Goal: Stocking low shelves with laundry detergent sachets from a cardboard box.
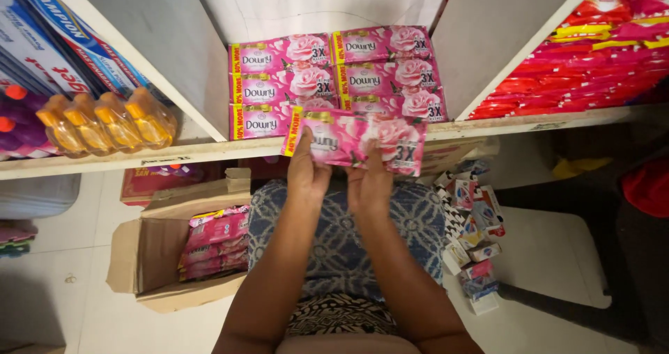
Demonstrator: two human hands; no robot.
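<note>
At eight o'clock a cardboard box (150, 256) holds pink sachets (217, 244). At twelve, the shelf (481, 125) carries stacked pink packs (334, 79). Our left hand (307, 173) and right hand (369, 183) hold one pink pack (354, 139) just before the stack, fingers closed narrow on its lower edge.

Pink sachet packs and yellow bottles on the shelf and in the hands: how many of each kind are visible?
Pink sachet packs stacked on the shelf: 6
Pink sachet pack held by left hand and right hand: 1
Yellow bottles: 4
Total: 11
</note>
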